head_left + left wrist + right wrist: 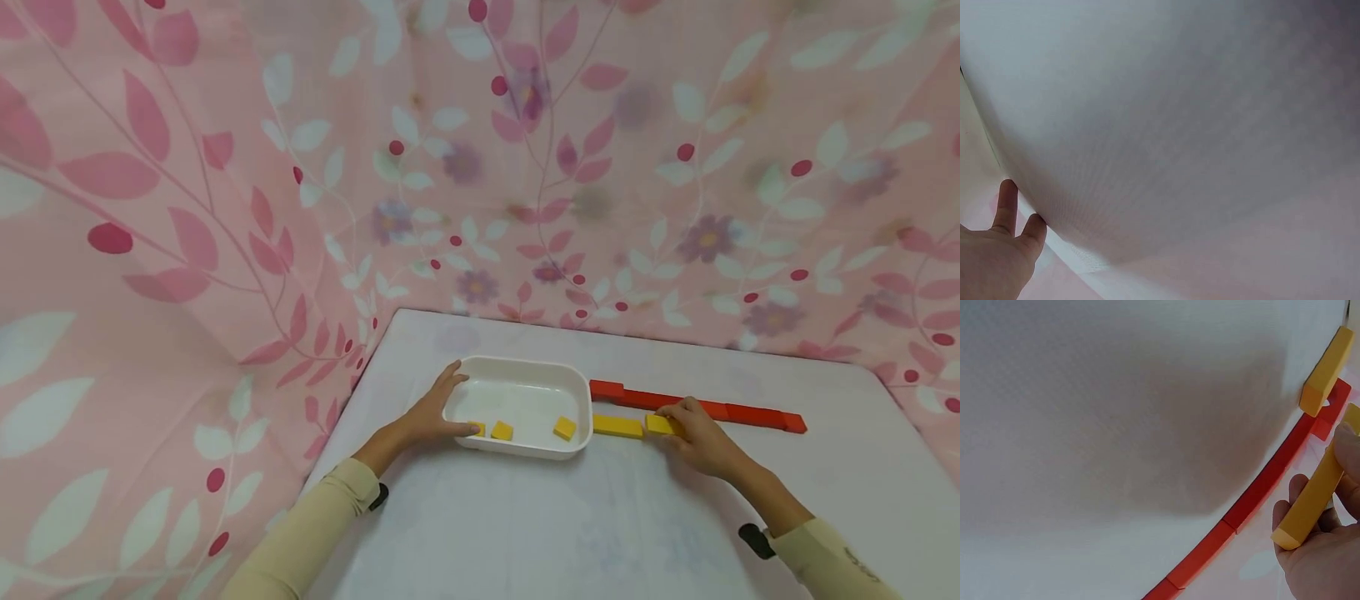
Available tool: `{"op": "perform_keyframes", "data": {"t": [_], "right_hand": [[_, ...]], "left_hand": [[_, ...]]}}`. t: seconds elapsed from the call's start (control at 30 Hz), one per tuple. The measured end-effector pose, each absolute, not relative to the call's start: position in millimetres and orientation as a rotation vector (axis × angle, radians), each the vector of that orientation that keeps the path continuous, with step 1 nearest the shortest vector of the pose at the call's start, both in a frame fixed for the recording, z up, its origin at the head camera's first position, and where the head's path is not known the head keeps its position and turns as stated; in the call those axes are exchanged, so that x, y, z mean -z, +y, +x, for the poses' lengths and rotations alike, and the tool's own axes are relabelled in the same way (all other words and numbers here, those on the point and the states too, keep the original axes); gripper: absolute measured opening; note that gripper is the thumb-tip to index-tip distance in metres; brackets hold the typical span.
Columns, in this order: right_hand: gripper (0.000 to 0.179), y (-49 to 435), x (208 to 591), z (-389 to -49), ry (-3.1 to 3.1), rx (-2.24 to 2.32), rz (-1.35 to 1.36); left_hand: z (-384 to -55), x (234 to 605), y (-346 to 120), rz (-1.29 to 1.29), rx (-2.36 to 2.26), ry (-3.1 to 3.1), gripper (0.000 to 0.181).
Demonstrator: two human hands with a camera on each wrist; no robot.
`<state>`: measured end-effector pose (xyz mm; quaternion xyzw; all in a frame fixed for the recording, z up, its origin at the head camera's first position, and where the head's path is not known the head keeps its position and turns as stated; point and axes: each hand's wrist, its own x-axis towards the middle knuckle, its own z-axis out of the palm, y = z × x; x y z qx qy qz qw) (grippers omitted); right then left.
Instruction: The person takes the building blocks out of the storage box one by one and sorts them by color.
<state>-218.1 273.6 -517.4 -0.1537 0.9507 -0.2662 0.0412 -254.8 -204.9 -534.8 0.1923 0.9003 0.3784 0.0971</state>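
Observation:
My left hand (433, 414) grips the left end of a white rectangular dish (517, 448), fingers over its rim and thumb by the near side. Three small yellow pieces show in the dish, one partly hidden by that thumb. My right hand (701, 442) holds a long yellow block (1313, 500) between thumb and fingers. Close to the left end of this block lies another yellow block (617, 427), against the dish's right side. Behind both runs a row of red blocks (753, 415). In the left wrist view my left hand (997, 256) shows two extended digits; the dish's inside is unseen there.
A white cloth covers the table (525, 517). Pink floral fabric (555, 167) hangs behind the table and along its left side. The red row stretches rightward from the dish's right side.

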Motion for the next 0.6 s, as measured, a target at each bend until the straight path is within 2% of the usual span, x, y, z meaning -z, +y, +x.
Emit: {"op": "perform_keyframes", "data": {"t": [0.6], "right_hand": [[0.034, 279, 539, -227, 2.895, 0.742, -0.43]], "left_hand": [[-259, 538, -207, 0.585, -1.109, 2.655, 0.102]]}}
